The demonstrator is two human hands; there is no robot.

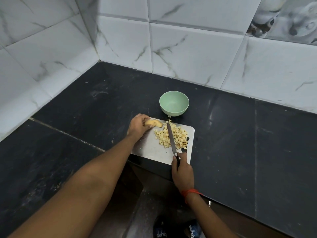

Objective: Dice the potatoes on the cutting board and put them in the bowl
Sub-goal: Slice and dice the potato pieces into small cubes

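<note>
Fingers point(143, 116) of the left hand point(138, 125) curl round an uncut potato piece point(154, 123) and grip it at the ten o'clock corner of the cutting board point(149, 148), with the hand covering that corner. Fingers point(183, 156) of the right hand point(182, 169) wrap the handle of a knife point(171, 138) at the board's five o'clock edge. Its blade points toward twelve o'clock and lies across the pile of diced potato point(180, 134). That pile fills the board's right half, from about one to four o'clock, and it partly hides a dark cut-out in the board. A red thread point(190, 192) circles the right wrist. At twelve o'clock from the board, just beside it, stands the green bowl point(161, 103), upright. One stray cube point(169, 116) lies between board and bowl. Board and bowl sit on a black stone desk point(240, 134), the board near its front edge. Marbled white wall tiles point(188, 48) rise behind the desk from nine to three o'clock.
</note>
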